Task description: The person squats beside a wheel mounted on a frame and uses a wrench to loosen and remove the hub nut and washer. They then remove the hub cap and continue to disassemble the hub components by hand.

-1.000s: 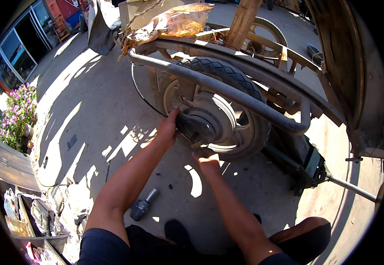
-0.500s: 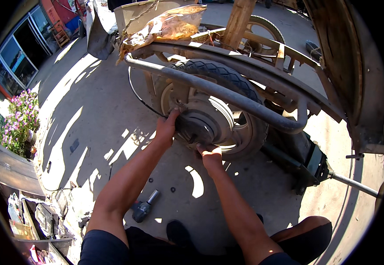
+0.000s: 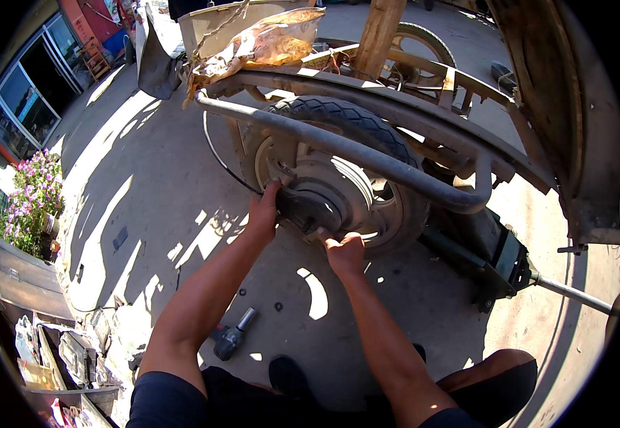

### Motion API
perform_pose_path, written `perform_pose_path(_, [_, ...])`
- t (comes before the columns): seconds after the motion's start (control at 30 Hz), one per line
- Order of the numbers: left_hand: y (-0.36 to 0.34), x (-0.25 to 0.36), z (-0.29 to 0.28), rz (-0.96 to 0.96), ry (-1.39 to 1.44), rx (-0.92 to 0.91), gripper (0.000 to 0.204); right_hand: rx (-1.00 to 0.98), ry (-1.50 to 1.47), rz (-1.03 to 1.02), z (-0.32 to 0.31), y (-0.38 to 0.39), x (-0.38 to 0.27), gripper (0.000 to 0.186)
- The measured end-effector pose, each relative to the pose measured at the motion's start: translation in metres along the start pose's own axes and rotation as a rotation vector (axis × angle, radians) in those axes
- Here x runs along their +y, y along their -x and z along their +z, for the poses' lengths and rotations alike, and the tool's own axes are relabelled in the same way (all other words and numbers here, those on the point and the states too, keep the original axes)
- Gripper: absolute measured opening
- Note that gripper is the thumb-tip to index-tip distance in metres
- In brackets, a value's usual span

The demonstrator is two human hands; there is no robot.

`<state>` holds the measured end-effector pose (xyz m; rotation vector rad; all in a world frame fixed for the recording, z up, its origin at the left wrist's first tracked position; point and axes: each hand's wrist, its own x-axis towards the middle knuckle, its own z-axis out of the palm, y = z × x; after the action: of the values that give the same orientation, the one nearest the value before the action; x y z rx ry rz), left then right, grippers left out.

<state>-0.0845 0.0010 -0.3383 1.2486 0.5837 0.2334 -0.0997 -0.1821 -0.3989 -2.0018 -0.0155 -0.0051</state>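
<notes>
A dusty wheel with a black treaded tyre (image 3: 356,118) hangs under a vehicle frame in front of me. At its pale hub (image 3: 349,187) is a dark round plate, apparently a brake backing plate (image 3: 308,208). My left hand (image 3: 263,214) is closed on the plate's left edge, beside the end of a black cable (image 3: 217,155). The fingers of my right hand (image 3: 345,255) are curled, with the thumb and fingertips against the plate's lower edge. The plate's back and some of my fingertips are hidden.
A grey tubular bar (image 3: 345,148) crosses above the wheel. To the right stands a dark green floor jack (image 3: 492,264) with a long handle. A cordless impact wrench (image 3: 233,337) and small dark rings lie on the concrete. An open compartmented box (image 3: 28,285) stands at lower left.
The view has shifted slightly. Both hands stay at the plate, which has tilted a little; my right hand's fingers have curled in more at its lower edge.
</notes>
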Motion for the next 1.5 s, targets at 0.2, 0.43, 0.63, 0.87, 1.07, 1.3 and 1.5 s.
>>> perform_pose_path(0.2, [0.004,0.001,0.011,0.2,-0.182,-0.007,0.048,-0.056,-0.057,0.02,-0.002,-0.002,0.009,0.045])
perform_pose_path(0.43, [0.0,-0.008,-0.001,0.013,0.025,0.052,0.047,-0.058,-0.117,0.026,0.009,-0.005,0.025,0.042])
perform_pose_path(0.63, [-0.001,0.008,-0.001,0.169,-0.251,-0.147,0.055,-0.103,-0.526,0.2,0.007,0.009,-0.002,0.034])
perform_pose_path(0.87, [-0.001,-0.006,-0.005,0.058,-0.018,-0.018,0.048,-0.285,-0.545,0.326,0.01,-0.001,0.003,0.034])
perform_pose_path(1.07, [-0.002,-0.004,0.011,0.184,-0.09,-0.131,0.045,-0.211,-0.397,0.359,0.025,-0.014,0.049,0.03])
perform_pose_path(1.3, [0.002,-0.001,0.001,0.145,-0.171,-0.095,0.043,-0.275,-0.769,0.417,0.037,-0.008,0.043,0.027])
perform_pose_path(1.5, [-0.001,-0.001,-0.004,0.072,-0.022,-0.015,0.04,-0.343,-0.559,0.392,0.009,-0.004,0.003,0.022])
